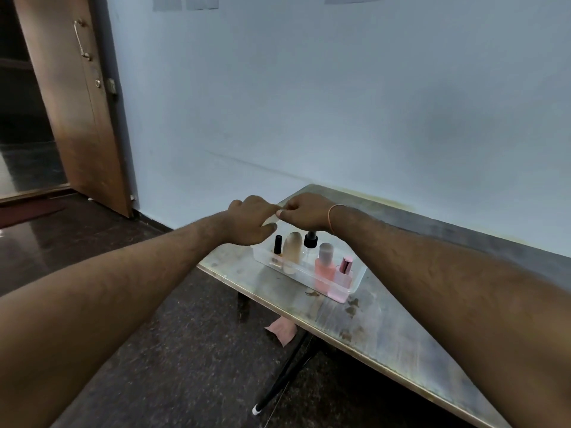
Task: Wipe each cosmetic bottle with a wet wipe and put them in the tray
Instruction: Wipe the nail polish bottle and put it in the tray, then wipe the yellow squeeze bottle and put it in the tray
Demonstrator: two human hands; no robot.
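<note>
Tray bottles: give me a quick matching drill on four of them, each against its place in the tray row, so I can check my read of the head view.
Column one:
1. black-capped slim bottle
2. beige bottle
3. black pump bottle
4. square pink bottle

Column two:
A. nearest end of the clear tray
B. far end, under the left hand
C. third from the far end, below the right hand
D. second from the far end

Pairs: 1-B, 2-D, 3-C, 4-A.
</note>
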